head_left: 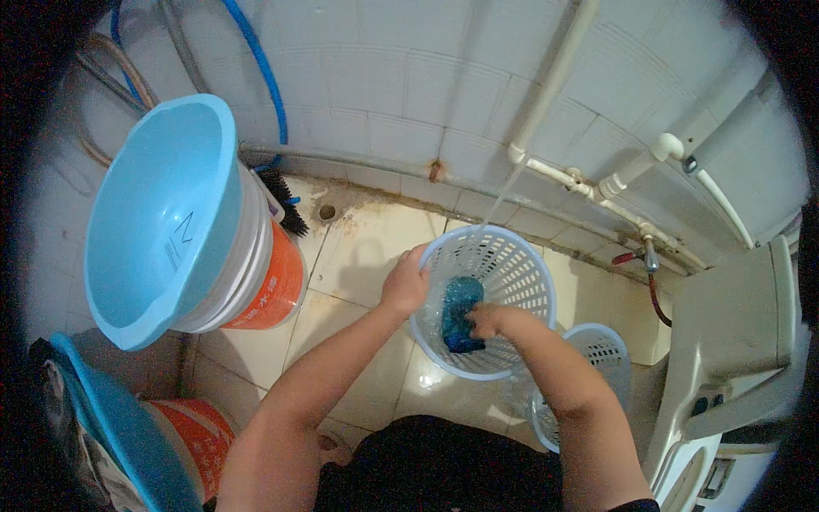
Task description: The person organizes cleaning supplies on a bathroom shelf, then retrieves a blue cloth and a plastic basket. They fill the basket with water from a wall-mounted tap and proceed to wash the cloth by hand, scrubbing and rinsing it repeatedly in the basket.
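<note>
- I am logging, nearest the lens, a dark garment filling the lower middle, with both bare forearms rising from it.
- I am noting at lower left a blue plastic basin rim lying over an orange plastic bucket.
- I am recording a second pale perforated plastic basket, lying tilted on the floor just beside the right forearm and partly hidden by it.
- I am seeing the right hand reaching inside the pale blue perforated plastic basket, its fingers closed on a dark blue scrubbing sponge that is pressing against the basket's inner wall.
- I am seeing the left hand clamped over that same basket's left rim, holding it tilted above the floor with its mouth facing the camera.
- I am noting a thin stream of water falling onto the basket's upper rim.
- I am listing cream floor tiles, wet and stained near the wall.
- I am cataloguing at left a large light blue plastic basin sitting tilted on a white and orange bucket stack, with a black brush behind it.
- I am noting a white appliance casing at right.
- I am recording, farthest, the white tiled wall carrying white pipes, a blue hose and a red-handled tap.
</note>
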A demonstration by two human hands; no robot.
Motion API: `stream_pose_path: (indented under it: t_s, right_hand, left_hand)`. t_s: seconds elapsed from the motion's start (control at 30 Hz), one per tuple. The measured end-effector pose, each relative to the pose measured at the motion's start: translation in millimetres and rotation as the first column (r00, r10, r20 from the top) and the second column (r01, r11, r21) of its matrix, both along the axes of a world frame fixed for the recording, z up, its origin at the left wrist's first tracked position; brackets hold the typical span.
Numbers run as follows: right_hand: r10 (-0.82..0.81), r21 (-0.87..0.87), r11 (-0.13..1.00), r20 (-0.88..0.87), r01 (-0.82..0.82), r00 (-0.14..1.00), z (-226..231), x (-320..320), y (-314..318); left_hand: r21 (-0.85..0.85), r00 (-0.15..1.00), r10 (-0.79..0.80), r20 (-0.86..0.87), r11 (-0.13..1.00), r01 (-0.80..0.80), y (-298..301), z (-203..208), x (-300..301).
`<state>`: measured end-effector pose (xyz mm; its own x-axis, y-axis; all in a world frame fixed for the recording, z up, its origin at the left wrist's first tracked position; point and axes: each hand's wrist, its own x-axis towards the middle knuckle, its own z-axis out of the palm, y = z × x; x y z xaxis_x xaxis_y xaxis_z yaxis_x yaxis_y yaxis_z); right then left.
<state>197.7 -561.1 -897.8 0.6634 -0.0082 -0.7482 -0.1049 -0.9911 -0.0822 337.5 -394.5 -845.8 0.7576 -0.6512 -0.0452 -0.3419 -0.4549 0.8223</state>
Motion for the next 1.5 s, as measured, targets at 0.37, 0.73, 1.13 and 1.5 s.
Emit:
stream_pose_path:
  t_s: [0.37, 0.73, 1.13, 1.5]
  right_hand:
    - [0.2, -0.141, 0.968, -0.06, -0.207, 0.978, -73.5, 14.7, -1.8]
    - [0.195, 0.19, 0.977, -0.628, -0.094, 0.754, -109.1, 9.3, 16.2]
    - [-0.777, 0.023, 0.63, 0.011, 0.777, 0.629, -85.9, 29.5, 8.6]
    - [0.367, 0.167, 0.922, -0.093, -0.348, 0.926, -63.8, 18.5, 32.9]
  left_hand:
    - [-0.102, 0.998, 0.056, -0.018, 0.993, -0.058, -5.2, -5.6, -10.4]
    - [-0.185, 0.991, 0.121, -0.049, 0.974, -0.128, -14.9, -2.2, -11.5]
    - [-0.254, 0.99, 0.117, -0.084, 0.958, -0.135, -15.0, -8.0, -11.7]
    - [-0.271, 0.995, 0.076, 0.07, 0.961, -0.055, -17.7, -8.1, -12.0]
